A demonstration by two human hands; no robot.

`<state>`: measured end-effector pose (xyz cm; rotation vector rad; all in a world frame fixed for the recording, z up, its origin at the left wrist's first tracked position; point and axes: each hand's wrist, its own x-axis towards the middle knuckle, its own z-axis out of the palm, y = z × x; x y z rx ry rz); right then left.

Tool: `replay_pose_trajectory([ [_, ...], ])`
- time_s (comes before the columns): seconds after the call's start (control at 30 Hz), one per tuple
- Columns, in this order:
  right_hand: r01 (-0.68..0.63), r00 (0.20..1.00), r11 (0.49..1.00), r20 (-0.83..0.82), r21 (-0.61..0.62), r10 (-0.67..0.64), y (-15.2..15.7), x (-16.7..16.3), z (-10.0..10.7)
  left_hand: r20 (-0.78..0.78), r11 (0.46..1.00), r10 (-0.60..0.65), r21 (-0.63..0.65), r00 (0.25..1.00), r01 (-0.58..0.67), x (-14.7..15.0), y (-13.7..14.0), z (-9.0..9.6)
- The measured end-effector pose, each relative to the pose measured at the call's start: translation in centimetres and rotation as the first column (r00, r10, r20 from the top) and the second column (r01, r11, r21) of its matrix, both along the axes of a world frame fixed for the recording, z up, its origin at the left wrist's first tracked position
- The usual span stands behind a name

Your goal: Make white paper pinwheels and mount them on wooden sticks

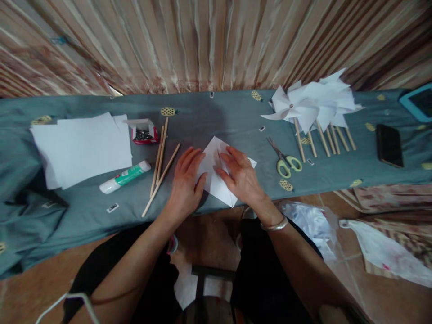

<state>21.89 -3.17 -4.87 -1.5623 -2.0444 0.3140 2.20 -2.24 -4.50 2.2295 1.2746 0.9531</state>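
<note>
A white square of paper [216,180] with crease lines lies at the front edge of the cloth-covered table. My left hand [187,182] rests at its left corner, fingers stretched out and touching the edge. On the right part of the sheet lies my right hand [241,175], its fingers spread over the paper near a crease. Neither hand grips anything. Left of my left hand are several wooden sticks [161,155]. A pair of scissors [284,161] with light green handles lies to the right of my right hand.
White paper sheets [87,148], a glue stick [124,177] and an open red box [144,132] of small metal pieces are on the left. Paper pinwheels [313,103] on sticks, a phone [389,145] and a blue-framed device [418,102] are on the right. Plastic bags [391,249] lie on the floor.
</note>
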Motion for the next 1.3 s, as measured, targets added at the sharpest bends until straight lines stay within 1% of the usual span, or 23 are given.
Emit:
replay_pose_trajectory([
  [0.1,0.008,1.000,1.000,0.012,0.015,-0.008,0.0,-0.2,-0.4,-0.077,0.999,0.045,-0.003,0.996,-0.045,0.5,0.8,-0.4],
  [0.23,0.014,1.000,0.999,0.014,0.029,-0.014,0.1,-0.3,-0.6,-0.173,0.996,0.076,-0.027,0.982,-0.082,1.6,1.1,-0.4],
  [0.33,0.008,1.000,1.000,0.011,0.029,-0.008,0.1,-0.2,-0.6,-0.203,0.995,0.086,-0.031,0.975,-0.094,1.7,1.1,-0.4],
  [0.53,-0.009,1.000,1.000,0.005,0.029,0.009,0.1,-0.2,-0.6,-0.150,0.997,0.072,-0.020,0.986,-0.075,0.8,1.4,-0.9],
  [0.7,-0.003,1.000,1.000,-0.024,0.014,0.003,0.1,-0.1,-0.7,-0.138,0.998,0.055,-0.009,0.989,-0.057,0.4,1.3,-1.3],
  [1.0,-0.008,1.000,1.000,-0.028,0.006,0.008,0.0,0.0,-0.9,-0.140,0.998,0.068,-0.003,0.988,-0.069,-1.2,0.6,-1.3],
  [1.3,0.013,1.000,0.999,-0.026,0.036,-0.012,-0.1,-0.1,-1.3,-0.090,0.998,0.069,0.011,0.994,-0.068,-2.4,0.0,-1.4],
])
